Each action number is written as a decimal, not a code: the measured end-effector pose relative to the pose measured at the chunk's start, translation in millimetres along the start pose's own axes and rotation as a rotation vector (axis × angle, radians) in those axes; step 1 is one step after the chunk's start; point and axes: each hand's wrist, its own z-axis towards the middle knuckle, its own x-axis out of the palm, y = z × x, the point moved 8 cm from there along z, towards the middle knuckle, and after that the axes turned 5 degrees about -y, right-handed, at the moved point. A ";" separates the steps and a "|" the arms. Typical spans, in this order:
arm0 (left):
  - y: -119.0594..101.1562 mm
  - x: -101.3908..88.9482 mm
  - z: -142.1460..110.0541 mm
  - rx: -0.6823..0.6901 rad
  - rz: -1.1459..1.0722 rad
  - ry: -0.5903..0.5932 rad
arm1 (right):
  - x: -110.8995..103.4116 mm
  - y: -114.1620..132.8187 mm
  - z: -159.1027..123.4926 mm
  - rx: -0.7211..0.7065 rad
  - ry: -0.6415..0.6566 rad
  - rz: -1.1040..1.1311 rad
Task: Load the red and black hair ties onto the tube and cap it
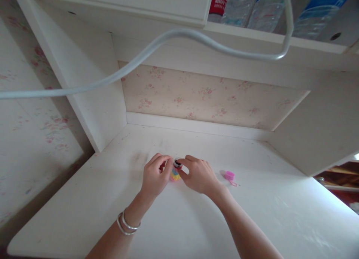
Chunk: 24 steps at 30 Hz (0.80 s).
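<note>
Now, right hand [198, 173]: we pinch the dark piece [177, 164], frame centre.
Left hand [155, 175]: curled, contents unclear.
Colourful item [175, 175]: likely adjusting; next, steadiness.

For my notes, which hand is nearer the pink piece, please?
The right hand; the left hand, left of the multicoloured object, is farther from the pink piece.

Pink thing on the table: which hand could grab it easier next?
Probably the right hand: it's nearer the pink thing, which lies to its right. The left hand is farther off. But the right hand's fingers are at the colourful container.
</note>
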 end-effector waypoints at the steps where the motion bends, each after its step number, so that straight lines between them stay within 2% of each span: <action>1: -0.1 0.3 0.0 0.001 0.001 0.001 | -0.7 -0.8 -0.8 -0.005 -0.013 0.009; 9: -0.7 2.7 -0.6 0.017 0.013 0.011 | -8.6 -10.5 -11.2 0.003 -0.149 0.151; 13: -3.7 2.5 -4.2 0.066 0.006 0.008 | -8.8 -39.8 -28.8 0.128 -0.293 0.293; 16: -11.3 6.8 -12.9 0.158 -0.016 0.047 | 5.6 -71.9 -50.6 0.253 -0.340 0.370; 18: -19.8 16.5 -22.7 0.242 -0.009 0.128 | 21.8 -90.9 -67.0 0.315 -0.313 0.384; 21: -30.9 44.6 -43.4 0.344 0.081 0.351 | 43.9 -112.1 -91.7 0.395 -0.279 0.399; 24: -27.2 75.7 -64.1 0.317 0.241 0.547 | 57.5 -119.7 -109.2 0.438 -0.240 0.374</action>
